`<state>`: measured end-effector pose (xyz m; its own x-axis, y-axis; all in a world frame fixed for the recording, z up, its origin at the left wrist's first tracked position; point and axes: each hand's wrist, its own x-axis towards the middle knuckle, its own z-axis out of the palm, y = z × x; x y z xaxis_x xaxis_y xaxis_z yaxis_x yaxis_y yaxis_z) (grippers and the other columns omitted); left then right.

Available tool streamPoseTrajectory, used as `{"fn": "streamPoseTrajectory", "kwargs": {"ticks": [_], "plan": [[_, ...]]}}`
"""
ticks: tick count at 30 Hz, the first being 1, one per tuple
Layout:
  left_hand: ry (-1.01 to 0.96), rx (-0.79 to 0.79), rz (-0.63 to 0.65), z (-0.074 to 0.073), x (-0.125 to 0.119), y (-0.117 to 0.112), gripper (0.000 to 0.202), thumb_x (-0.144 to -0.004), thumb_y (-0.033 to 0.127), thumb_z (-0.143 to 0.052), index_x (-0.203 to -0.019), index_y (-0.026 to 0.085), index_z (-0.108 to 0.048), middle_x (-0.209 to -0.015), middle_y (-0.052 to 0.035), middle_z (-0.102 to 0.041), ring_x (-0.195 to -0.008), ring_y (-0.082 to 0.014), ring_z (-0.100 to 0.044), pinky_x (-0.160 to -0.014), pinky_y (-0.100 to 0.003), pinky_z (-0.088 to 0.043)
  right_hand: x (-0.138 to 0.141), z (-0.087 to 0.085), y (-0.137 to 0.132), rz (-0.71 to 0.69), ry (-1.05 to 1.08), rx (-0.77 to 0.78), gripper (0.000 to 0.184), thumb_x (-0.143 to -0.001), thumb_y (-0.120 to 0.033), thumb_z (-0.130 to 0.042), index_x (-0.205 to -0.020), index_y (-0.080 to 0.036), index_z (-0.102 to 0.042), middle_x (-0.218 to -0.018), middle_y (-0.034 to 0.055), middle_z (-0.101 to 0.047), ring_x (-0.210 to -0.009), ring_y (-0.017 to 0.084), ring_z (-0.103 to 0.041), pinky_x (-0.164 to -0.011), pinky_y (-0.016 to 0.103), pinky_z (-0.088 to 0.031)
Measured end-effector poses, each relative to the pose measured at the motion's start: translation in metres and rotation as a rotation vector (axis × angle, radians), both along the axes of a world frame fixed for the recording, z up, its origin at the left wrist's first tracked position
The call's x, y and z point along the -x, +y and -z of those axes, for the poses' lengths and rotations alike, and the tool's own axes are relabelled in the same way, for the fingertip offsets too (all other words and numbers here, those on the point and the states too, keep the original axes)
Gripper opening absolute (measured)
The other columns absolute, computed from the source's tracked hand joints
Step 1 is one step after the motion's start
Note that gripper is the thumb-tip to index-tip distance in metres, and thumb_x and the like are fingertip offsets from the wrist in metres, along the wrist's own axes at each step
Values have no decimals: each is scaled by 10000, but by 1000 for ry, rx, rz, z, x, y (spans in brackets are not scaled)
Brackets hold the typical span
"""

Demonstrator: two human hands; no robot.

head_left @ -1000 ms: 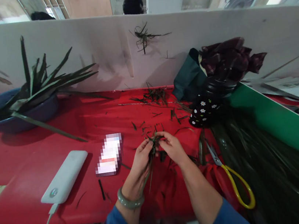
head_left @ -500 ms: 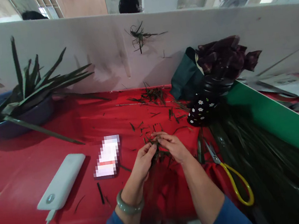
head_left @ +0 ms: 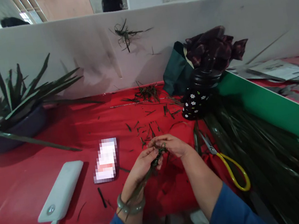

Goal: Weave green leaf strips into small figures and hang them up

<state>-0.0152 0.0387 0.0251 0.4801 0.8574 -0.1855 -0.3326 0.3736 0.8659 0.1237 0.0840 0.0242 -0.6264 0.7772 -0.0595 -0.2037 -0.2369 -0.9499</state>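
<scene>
Between my hands is a small knotted piece of green leaf strips (head_left: pixel 156 160), its long ends trailing back over my left wrist and bangle. My left hand (head_left: pixel 142 163) is closed, pinching the piece between thumb and fingers. The fingers of my right hand (head_left: pixel 174 145) curl around its far end, closed on it as well. Fine detail of the knot is partly hidden by the fingers. Short leaf scraps (head_left: pixel 141 131) lie just beyond the hands on the red cloth (head_left: pixel 84 124). Scissors (head_left: pixel 212 150) with yellow handles rest at my right, blades slightly apart.
Left: a blue basin (head_left: pixel 27 131) of long leaves, a blurred-out phone (head_left: pixel 105 160) and a corded white power bank (head_left: pixel 62 191). Right: a pile of dark leaves (head_left: pixel 254 141), a green board (head_left: pixel 266 110) and bags (head_left: pixel 177 71). Behind stands a white partition (head_left: pixel 72 41).
The knotted leaf piece has turned, so its long ends now lie along my left forearm. My right fingers have curled further over it. The camera view has shifted slightly.
</scene>
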Motion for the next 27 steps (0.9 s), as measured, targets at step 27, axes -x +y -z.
{"fn": "streamPoseTrajectory", "kwargs": {"ticks": [27], "plan": [[-8, 63, -422, -3, -4, 10, 221, -671, 341, -565, -736, 147, -481, -560, 23, -569, -441, -63, -507, -460, -164, -378, 15, 5, 6, 537, -57, -135, 171, -676, -332, -562, -688, -162, -561, -608, -32, -536, -561, 77, -477, -567, 212, -374]]}}
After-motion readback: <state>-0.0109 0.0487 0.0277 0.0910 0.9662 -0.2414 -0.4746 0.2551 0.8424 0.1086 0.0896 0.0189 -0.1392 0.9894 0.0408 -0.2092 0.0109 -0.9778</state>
